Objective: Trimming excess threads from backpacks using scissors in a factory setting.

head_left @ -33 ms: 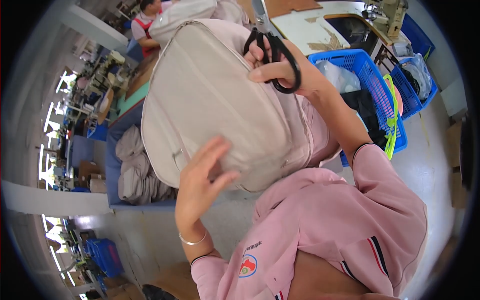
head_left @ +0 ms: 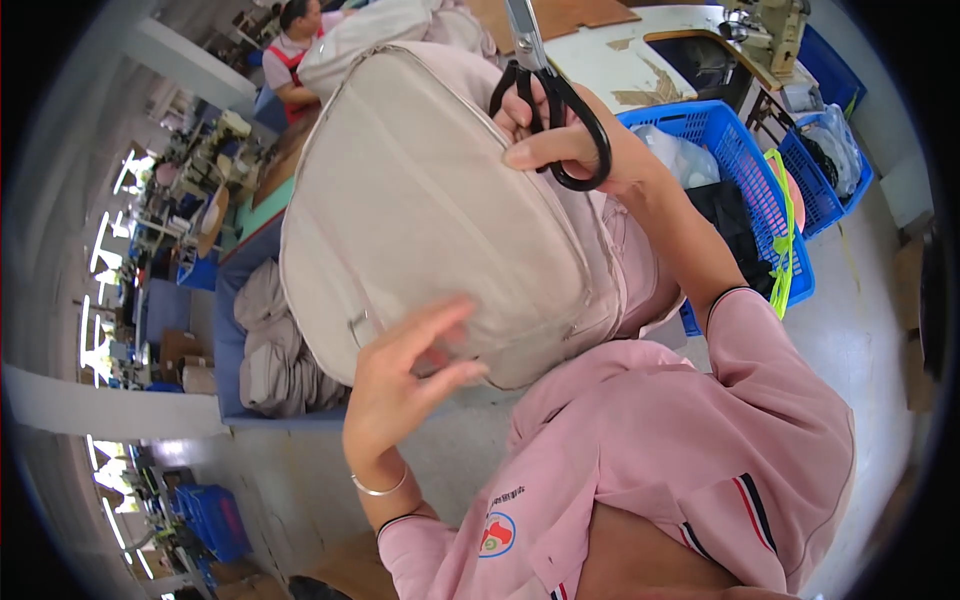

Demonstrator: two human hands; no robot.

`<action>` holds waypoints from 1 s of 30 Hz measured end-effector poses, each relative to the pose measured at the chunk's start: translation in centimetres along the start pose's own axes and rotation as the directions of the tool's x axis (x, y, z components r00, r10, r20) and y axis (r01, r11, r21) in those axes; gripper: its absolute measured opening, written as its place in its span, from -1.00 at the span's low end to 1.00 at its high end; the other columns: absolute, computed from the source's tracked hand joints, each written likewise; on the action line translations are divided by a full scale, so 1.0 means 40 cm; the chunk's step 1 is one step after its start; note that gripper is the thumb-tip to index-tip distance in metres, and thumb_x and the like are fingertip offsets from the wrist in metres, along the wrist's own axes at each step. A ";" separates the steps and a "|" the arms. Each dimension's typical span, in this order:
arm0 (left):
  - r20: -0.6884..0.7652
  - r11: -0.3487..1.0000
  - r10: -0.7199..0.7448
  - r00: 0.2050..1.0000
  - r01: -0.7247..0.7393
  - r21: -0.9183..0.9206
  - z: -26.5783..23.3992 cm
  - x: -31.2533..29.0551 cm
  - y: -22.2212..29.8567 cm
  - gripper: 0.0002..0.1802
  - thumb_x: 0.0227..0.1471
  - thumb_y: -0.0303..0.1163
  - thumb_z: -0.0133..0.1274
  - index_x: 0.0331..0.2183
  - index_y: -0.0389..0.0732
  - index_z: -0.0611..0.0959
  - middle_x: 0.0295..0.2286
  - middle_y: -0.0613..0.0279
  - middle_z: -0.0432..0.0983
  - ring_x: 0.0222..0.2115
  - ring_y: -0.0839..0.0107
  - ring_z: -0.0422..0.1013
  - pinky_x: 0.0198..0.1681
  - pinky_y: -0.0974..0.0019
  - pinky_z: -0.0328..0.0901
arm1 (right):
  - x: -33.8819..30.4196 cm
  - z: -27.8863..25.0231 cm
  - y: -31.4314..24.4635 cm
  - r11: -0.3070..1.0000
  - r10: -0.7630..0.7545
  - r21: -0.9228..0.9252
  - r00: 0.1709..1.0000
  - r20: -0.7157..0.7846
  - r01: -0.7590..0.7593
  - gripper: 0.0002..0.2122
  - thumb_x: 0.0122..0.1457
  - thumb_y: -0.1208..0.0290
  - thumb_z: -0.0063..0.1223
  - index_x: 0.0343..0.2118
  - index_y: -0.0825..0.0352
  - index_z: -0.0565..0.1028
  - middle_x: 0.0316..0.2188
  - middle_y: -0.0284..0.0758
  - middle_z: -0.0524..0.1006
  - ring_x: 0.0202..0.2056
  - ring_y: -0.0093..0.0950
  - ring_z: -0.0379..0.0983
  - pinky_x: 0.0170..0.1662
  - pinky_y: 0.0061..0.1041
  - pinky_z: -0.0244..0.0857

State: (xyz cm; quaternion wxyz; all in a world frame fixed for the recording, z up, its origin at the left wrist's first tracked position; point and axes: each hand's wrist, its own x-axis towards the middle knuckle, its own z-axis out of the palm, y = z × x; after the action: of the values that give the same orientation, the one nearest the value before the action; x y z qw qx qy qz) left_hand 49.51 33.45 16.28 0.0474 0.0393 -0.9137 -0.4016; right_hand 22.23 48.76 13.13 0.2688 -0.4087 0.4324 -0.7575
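Observation:
A beige fabric backpack (head_left: 430, 200) with a seam running round its rounded panel stands in front of me. My right hand (head_left: 560, 135) grips a pair of scissors (head_left: 550, 110) by the black handles, with the metal blades pointing up and away. The thumb of that hand rests against the backpack's upper right edge. Near the bag's lower front, my left hand (head_left: 410, 370) has its fingers apart and slightly blurred by motion. It holds nothing visible; whether its fingertips touch the fabric I cannot tell.
Blue plastic baskets (head_left: 800, 265) with bags and dark cloth stand to the right. A blue-grey bin (head_left: 228, 370) at the left holds beige pieces (head_left: 280, 370). Beyond are a worn white table (head_left: 595, 60), a sewing machine (head_left: 790, 40) and a person in a red apron (head_left: 290, 60).
My left hand has shifted slightly, its fingers a little further right. The scissors and the right hand have moved a touch to the right, and the backpack has tilted very slightly.

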 end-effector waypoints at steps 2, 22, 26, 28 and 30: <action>-0.067 0.989 0.068 0.995 -0.058 0.140 -0.021 0.016 0.043 -0.48 -0.09 -0.39 0.37 -0.02 -0.16 0.67 -0.01 0.12 0.58 -0.16 0.28 0.56 -0.20 0.32 0.46 | -0.027 -0.015 -0.031 0.995 0.045 -0.084 0.999 -0.010 -0.045 -0.69 -0.11 0.54 0.39 -0.37 0.29 0.40 -0.36 -0.38 0.54 -0.36 -0.60 0.45 -0.24 -0.61 0.28; 0.064 0.900 0.418 0.906 -0.422 0.110 0.030 0.602 -0.024 -0.79 -0.01 -0.35 0.30 -0.41 -0.32 0.69 -0.34 0.29 0.48 -0.31 0.42 0.40 -0.23 0.42 0.27 | -0.366 -0.061 0.094 0.974 0.158 -0.080 0.892 -0.424 -0.211 -0.80 0.12 0.54 0.28 -0.26 0.44 0.46 -0.41 -0.30 0.59 -0.45 -0.58 0.53 -0.32 -0.60 0.43; 0.074 0.911 0.393 0.916 -0.399 0.107 0.041 0.600 -0.022 -0.78 0.00 -0.35 0.30 -0.42 -0.34 0.68 -0.33 0.29 0.47 -0.31 0.42 0.40 -0.22 0.42 0.28 | -0.470 -0.010 0.106 0.905 0.241 -0.174 0.803 -0.544 -0.389 -0.77 0.14 0.47 0.28 -0.24 0.45 0.46 -0.34 -0.30 0.59 -0.37 -0.57 0.53 -0.26 -0.56 0.43; 0.046 0.904 0.413 0.910 -0.416 0.100 0.042 0.597 -0.028 -0.77 0.00 -0.35 0.30 -0.41 -0.34 0.68 -0.32 0.29 0.48 -0.30 0.43 0.40 -0.21 0.42 0.29 | -0.514 0.026 0.102 0.672 0.206 -0.494 0.780 -0.591 -0.552 -0.59 0.06 0.25 0.39 -0.24 0.41 0.40 -0.35 -0.25 0.51 -0.33 -0.37 0.47 -0.24 -0.42 0.36; 0.041 0.906 0.408 0.912 -0.410 0.107 0.038 0.594 -0.034 -0.79 0.02 -0.37 0.30 -0.40 -0.34 0.68 -0.33 0.32 0.47 -0.30 0.48 0.38 -0.20 0.46 0.25 | -0.546 0.056 0.104 0.531 0.210 -0.594 0.773 -0.599 -0.605 -0.41 -0.07 0.01 0.47 -0.26 0.36 0.33 -0.41 -0.19 0.41 -0.36 -0.18 0.40 -0.28 -0.29 0.29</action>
State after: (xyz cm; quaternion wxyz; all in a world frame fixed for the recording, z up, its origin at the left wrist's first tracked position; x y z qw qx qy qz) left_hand 25.78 31.04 15.56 0.1200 -0.1541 -0.9234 -0.3305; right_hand 35.75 62.40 1.69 0.1363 -0.1747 0.8444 -0.4878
